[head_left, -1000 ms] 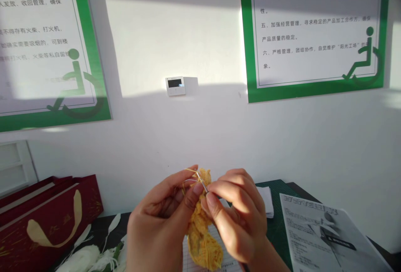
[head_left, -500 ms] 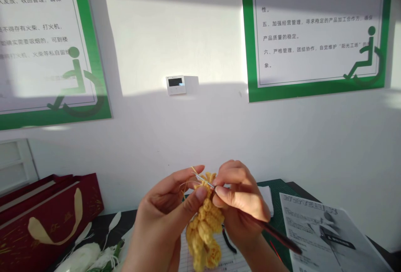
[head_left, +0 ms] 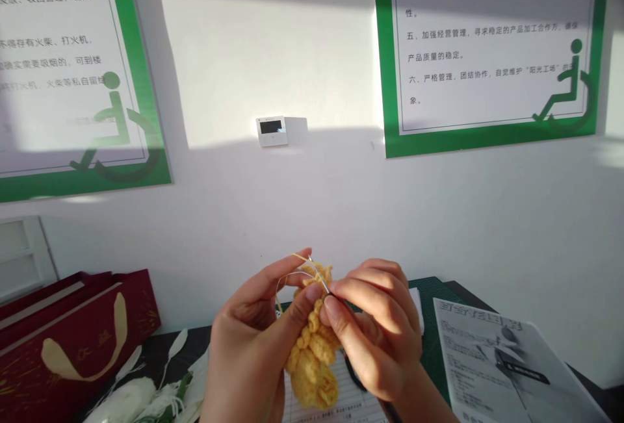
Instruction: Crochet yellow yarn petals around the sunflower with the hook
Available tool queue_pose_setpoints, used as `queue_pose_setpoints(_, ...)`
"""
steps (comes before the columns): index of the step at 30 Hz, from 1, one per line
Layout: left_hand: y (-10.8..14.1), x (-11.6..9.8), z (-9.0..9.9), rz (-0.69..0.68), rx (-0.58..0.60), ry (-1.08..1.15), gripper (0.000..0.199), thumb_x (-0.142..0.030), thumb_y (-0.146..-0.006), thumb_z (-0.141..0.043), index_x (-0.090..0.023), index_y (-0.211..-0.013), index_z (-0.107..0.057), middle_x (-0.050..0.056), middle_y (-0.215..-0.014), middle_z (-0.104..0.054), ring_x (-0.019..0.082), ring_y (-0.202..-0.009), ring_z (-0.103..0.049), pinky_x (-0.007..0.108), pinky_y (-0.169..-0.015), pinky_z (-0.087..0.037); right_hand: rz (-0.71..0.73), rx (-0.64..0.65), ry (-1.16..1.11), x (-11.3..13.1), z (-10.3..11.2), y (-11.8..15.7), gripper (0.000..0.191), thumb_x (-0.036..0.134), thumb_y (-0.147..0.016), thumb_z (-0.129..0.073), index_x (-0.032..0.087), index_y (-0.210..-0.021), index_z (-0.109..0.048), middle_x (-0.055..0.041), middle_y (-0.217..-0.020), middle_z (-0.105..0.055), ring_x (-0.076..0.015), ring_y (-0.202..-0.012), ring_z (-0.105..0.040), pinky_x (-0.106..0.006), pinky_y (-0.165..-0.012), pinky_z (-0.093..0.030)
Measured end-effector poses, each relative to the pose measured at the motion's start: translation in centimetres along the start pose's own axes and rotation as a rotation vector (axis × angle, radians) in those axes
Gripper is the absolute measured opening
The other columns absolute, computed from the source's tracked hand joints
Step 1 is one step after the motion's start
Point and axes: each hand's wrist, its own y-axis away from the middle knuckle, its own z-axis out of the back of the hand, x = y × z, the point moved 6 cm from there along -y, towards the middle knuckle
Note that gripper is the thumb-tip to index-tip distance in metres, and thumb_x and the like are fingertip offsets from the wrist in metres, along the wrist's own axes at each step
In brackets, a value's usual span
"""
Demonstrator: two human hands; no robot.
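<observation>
White wall (head_left: pixel 219 221) backs the crochet (head_left: pixel 314 381); my left hand (head_left: pixel 258 325) pinches its top, my right hand (head_left: pixel 380 325), fingers curled, grips the hook (head_left: pixel 320 275) there. Even yarn (head_left: pixel 292 273) tension should help.

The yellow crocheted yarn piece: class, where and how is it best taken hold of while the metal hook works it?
Probably near the top of the yellow crocheted yarn piece, from the left, pinched between thumb and fingers: its bulky rounded part hangs below, and the slim metal hook slants in from the right.
</observation>
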Motion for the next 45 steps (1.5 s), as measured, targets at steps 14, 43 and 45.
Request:
queue_pose_setpoints(14, 0.4, -0.1, -1.1, 0.233, 0.151, 0.195, 0.035, -0.01, -0.06, -0.095, -0.02, -0.093, -0.086, 0.002, -0.076, -0.076, 0.016, -0.067, -0.074, 0.022, -0.066, -0.061, -0.273, -0.225, -0.507, -3.4, -0.5, 1.5, 0.001, 0.029, -0.1, -0.063, 0.029, -0.099, -0.064, -0.0003, -0.075, -0.065, -0.0208, -0.071, -0.062, -0.04, -0.064, -0.052)
queue_pose_setpoints(43, 0.0, -0.8, -1.1, -0.087, 0.123, 0.022, 0.024, -0.014, -0.069, -0.093, -0.021, -0.09, -0.085, 0.009, -0.097, -0.085, 0.029, -0.099, -0.079, 0.025, -0.078, -0.064, -0.67, 0.0, -0.796, -4.9, -3.1, 1.3, 0.01, 0.032, -0.093, -0.073, 0.024, -0.09, -0.068, -0.0029, -0.085, -0.07, -0.0203, -0.087, -0.065, -0.036, -0.078, -0.052)
queue_pose_setpoints(45, 0.0, -0.8, -1.0, -0.08, 0.119, 0.015, 0.025, -0.013, -0.068, -0.093, -0.021, -0.09, -0.085, 0.009, -0.097, -0.086, 0.028, -0.098, -0.08, 0.023, -0.075, -0.063, -0.673, 0.002, -0.801, -5.0, -3.1, 1.4, 0.009, 0.032, -0.093, -0.073, 0.024, -0.09, -0.068, -0.0034, -0.086, -0.07, -0.0206, -0.087, -0.064, -0.037, -0.077, -0.052)
